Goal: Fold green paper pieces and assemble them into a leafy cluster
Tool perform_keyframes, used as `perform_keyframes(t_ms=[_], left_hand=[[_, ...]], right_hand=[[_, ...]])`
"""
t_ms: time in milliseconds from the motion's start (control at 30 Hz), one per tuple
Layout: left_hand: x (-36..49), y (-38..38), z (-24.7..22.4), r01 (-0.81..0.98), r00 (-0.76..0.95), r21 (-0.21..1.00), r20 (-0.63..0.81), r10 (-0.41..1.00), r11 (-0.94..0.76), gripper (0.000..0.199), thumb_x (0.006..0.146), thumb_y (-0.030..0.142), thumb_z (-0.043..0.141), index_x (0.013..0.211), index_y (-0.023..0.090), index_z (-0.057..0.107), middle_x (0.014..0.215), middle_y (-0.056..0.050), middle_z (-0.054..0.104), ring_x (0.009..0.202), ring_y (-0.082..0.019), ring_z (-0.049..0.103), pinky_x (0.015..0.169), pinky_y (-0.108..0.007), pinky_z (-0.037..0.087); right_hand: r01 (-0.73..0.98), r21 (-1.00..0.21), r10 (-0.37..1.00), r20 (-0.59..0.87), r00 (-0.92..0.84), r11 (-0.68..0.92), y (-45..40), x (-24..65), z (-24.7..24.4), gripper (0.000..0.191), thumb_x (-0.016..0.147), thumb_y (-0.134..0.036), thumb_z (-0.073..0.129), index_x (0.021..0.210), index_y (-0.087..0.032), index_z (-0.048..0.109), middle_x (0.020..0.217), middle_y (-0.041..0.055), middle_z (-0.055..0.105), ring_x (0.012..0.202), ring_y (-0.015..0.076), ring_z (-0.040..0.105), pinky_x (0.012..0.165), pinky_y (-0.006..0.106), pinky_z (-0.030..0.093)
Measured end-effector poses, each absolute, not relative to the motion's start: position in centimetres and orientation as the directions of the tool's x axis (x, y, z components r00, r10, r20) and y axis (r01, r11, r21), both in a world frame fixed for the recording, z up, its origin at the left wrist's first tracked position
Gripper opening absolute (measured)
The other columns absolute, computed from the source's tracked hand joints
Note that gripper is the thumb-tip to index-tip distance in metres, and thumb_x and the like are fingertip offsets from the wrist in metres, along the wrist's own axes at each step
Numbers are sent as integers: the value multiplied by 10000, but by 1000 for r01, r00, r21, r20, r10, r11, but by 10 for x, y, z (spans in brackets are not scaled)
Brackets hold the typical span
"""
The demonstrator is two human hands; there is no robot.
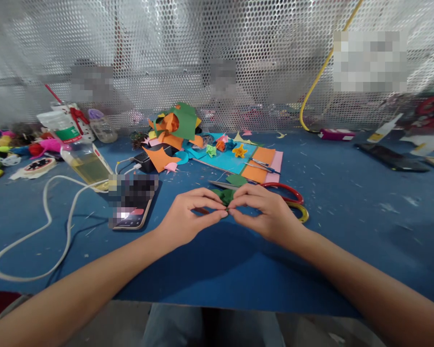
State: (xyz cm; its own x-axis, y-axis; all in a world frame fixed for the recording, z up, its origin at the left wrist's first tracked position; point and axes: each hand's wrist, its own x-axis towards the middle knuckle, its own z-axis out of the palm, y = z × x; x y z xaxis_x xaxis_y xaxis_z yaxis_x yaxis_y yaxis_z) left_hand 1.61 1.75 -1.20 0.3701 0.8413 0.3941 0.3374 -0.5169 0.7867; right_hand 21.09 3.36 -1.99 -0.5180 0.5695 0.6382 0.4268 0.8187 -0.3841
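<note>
A small dark green folded paper piece (pixel 225 195) is pinched between my two hands above the blue table. My left hand (pixel 188 214) grips its left side with thumb and fingers. On the other side my right hand (pixel 265 209) pinches it too, and the fingertips of both hands nearly meet. Fingers hide part of the paper. Just behind lie scissors with red and yellow handles (pixel 299 211), partly covered by my right hand. A flat green paper scrap (pixel 236 180) rests by their blades. Small folded paper flowers, one of them orange-yellow (pixel 239 151), sit farther back on blue paper (pixel 220 161).
Coloured paper scraps (pixel 161 158) are heaped at the back. A phone (pixel 135 202) with a white cable (pixel 69 226) lies left, near a bottle of yellowish liquid (pixel 88 166). Orange sheets (pixel 259 164) and tweezers-like tools (pixel 264 165) lie behind the scissors. A perforated metal wall (pixel 267 62) stands behind.
</note>
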Motion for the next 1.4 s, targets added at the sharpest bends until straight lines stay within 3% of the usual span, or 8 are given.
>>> perform_keyframes(t_ms=[300,600,733,900,1400], left_hand=[[17,16,-13,339,352,750,459,816,-568,85,774,199,632,761,175,713,818,-30,664,660,-88,605,573,-179,515],[20,10,-8,341,277,766,473,837,-545,98,783,227,626,763,180,710,831,-38,651,723,-107,606,574,-180,516],[17,13,-11,322,343,749,477,809,-579,110,783,197,617,839,180,710,950,-64,624,819,-129,610,680,-233,543],[16,17,-17,329,356,643,594,722,-692,99,758,159,640,813,178,720,923,-71,640,829,-143,608,742,-281,529],[19,14,-10,299,311,851,340,887,-431,50,695,205,697,719,186,736,897,-59,646,781,-139,607,606,-223,520]], right_hand=[[416,-376,556,651,-517,828,30,210,-19,36,793,-199,591,775,-206,621,776,18,618,715,134,584,670,277,448],[392,-482,620,644,-447,784,26,208,-16,34,791,-189,590,762,-203,599,787,19,599,713,127,583,641,253,467],[406,-414,576,659,-484,815,28,210,-16,59,804,-179,573,756,-199,600,789,19,606,729,130,580,659,260,451],[431,-312,519,664,-538,847,31,211,-17,33,806,-202,588,780,-198,609,777,14,612,731,138,568,662,283,407],[418,-281,495,625,-603,864,30,213,-19,30,822,-191,577,819,-192,607,790,11,596,762,136,560,674,292,361]])
